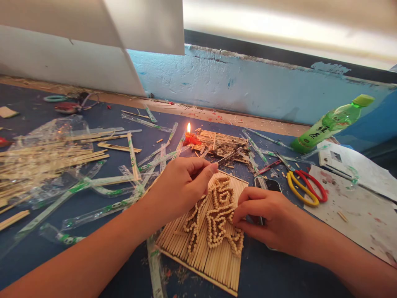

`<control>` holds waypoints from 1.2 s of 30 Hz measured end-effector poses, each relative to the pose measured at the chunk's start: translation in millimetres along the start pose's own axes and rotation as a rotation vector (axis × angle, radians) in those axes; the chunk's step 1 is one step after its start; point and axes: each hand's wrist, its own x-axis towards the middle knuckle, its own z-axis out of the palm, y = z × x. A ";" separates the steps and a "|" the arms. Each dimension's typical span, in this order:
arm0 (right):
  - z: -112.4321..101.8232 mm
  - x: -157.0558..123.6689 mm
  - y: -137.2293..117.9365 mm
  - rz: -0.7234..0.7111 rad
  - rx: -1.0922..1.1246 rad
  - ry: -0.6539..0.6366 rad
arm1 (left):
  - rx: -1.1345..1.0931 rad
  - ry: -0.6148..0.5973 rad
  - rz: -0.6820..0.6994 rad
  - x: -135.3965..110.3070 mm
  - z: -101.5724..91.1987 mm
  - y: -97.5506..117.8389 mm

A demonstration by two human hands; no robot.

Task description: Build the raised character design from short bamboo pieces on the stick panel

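Note:
A panel of thin wooden sticks (214, 265) lies before me, with raised outlines of small round stick pieces (216, 225) standing on it. Over its far left part, my left hand (189, 180) is closed in a pinch on a thin grey tool (230, 155), which points right; its exact kind is unclear. At the panel's right edge is my right hand (263, 213), its fingers curled together beside the raised pieces. Whatever lies between those fingertips is hidden. Beyond the panel, a lit red candle (188, 136) burns next to a smaller, scorched stick panel (221, 140).
Chopsticks (83, 157) and torn plastic wrappers (102, 213) cover the left side. Red-and-yellow-handled scissors (305, 186) lie right, near a phone (273, 185) partly under my right hand. A green bottle (331, 124) leans by the wall, near stained paper (350, 211).

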 end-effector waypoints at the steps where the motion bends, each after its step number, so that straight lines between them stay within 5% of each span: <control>1: -0.1 0.4 -0.7 -0.001 0.003 -0.001 | 0.001 0.000 0.000 0.1 0.0 0.3; 7: -25.5 -8.2 -2.9 0.113 -0.079 -0.020 | 0.000 -0.001 -0.014 0.0 -0.1 0.9; 11: -50.1 -27.1 23.5 0.318 -0.255 -0.059 | 0.009 -0.007 -0.023 0.1 0.1 -0.1; 16: -51.7 -37.2 49.4 0.488 -0.275 -0.138 | -0.006 -0.015 -0.042 0.9 1.3 -1.7; 22: -56.4 -30.4 40.2 0.430 -0.254 -0.082 | 0.065 -0.010 -0.034 2.1 0.4 -3.8; 29: -61.0 -24.6 65.5 0.421 -0.308 0.260 | 0.095 0.015 -0.004 3.3 0.0 -8.8; 36: -55.1 -23.1 81.4 0.368 -0.298 0.299 | 0.082 0.013 -0.012 3.5 1.0 -5.8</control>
